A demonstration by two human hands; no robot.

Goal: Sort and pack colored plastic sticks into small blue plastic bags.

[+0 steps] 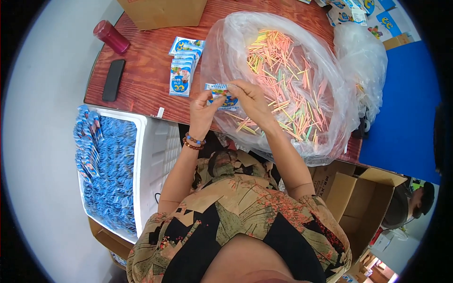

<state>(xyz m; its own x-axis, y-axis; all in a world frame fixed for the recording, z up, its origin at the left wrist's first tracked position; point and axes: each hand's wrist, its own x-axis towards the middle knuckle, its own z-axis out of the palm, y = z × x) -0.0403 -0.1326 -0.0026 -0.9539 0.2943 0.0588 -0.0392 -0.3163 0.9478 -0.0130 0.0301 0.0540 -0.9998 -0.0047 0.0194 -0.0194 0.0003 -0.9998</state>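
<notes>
We see both hands closed in a pinch on one small blue-and-white plastic packet (229, 103); the left hand (204, 113) grips its left side, thumb laid across the printed face, while the right hand (255, 104) nips its upper right corner; holding it from two sides probably keeps the thin film taut and steady; the packet sits in front of the chest, just beside the left side of a large clear plastic bag (222, 47); that bag lies spread wide on the reddish wood-grain bench (146, 52), its mouth gaping, which we judge leaves the thin pink, yellow and green sticks (278, 52) easy to reach; an overlapping row of similar blue-and-white packets (181, 78) lies just beyond the left hand, perhaps fanned so that single ones lift off readily; a black phone (113, 80) and a dark red cylindrical container (113, 38) stand well apart from the hands, seemingly out of the way; to the left, a white foam box (140, 141) brims with blue packets (113, 160); the fingers cover much of the held packet, so we cannot tell whether it is sealed or what it contains; the bag's folds blur some sticks; the brown cardboard box (163, 14) is cut off by the upper edge.
</notes>
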